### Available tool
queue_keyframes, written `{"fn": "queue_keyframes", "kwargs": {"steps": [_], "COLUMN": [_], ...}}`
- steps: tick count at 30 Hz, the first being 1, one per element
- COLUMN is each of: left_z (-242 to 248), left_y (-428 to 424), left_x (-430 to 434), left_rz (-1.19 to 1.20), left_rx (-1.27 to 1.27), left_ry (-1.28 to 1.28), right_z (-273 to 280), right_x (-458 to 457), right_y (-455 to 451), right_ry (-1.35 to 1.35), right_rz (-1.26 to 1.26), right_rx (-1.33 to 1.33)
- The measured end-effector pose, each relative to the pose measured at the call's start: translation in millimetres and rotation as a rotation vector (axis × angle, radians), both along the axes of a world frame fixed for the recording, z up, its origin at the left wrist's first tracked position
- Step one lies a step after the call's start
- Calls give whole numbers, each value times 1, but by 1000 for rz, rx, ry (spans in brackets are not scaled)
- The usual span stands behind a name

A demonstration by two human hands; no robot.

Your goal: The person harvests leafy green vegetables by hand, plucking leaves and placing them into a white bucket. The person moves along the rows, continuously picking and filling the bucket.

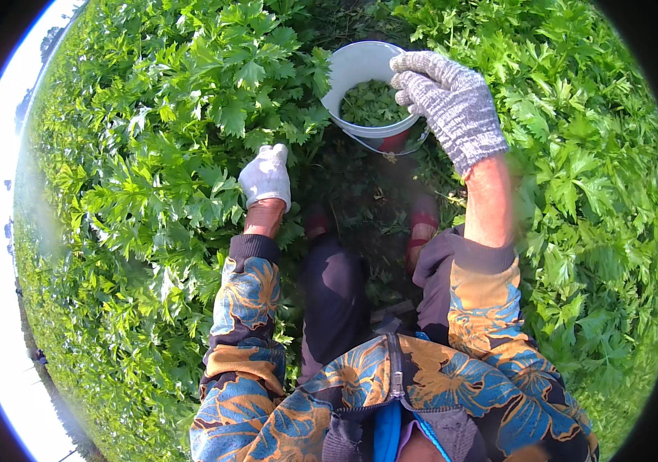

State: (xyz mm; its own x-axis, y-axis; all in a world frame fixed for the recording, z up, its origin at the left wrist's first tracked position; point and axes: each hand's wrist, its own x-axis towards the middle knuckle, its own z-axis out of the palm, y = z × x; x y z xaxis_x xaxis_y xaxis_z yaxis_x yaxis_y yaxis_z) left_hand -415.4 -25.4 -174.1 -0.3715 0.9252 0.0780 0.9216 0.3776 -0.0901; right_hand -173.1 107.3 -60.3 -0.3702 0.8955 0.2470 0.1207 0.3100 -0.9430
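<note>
My left hand, in a whitish knit glove, is at the edge of the leafy celery-like plants; its fingers are bent and their tips meet the foliage, so what they hold, if anything, is hidden. My right hand, in a grey mottled knit glove, hangs over the right rim of a white plastic bucket. Its fingers are curled, and whether something lies between them does not show. Cut green leaves lie in the bottom of the bucket, which has a wire handle and a red patch on its side.
Dense green plants stand on the right too. Between the rows runs a dark soil strip strewn with leaf scraps, where my feet in red footwear stand behind the bucket. Open field edge and bright sky are at the far left.
</note>
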Motion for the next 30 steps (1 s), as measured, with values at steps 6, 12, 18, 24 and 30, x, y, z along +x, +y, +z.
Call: {"fn": "queue_keyframes", "kwargs": {"steps": [6, 12, 18, 24, 30], "left_z": [2, 23, 100, 99, -124], "left_y": [-1, -7, 2, 67, 107], "left_x": [-3, -11, 27, 103, 38], "left_rz": [122, 474, 257, -65, 238], "left_rx": [275, 592, 614, 557, 709], "left_ry": [-341, -1290, -1417, -1192, -1494], "right_z": [0, -9, -3, 9, -15], "right_x": [5, 6, 7, 6, -34], "right_y": [4, 10, 9, 11, -18], "right_ry": [3, 8, 31, 116, -167], "right_rz": [-18, -13, -37, -103, 109], "right_rx": [-36, -72, -138, -190, 86]}}
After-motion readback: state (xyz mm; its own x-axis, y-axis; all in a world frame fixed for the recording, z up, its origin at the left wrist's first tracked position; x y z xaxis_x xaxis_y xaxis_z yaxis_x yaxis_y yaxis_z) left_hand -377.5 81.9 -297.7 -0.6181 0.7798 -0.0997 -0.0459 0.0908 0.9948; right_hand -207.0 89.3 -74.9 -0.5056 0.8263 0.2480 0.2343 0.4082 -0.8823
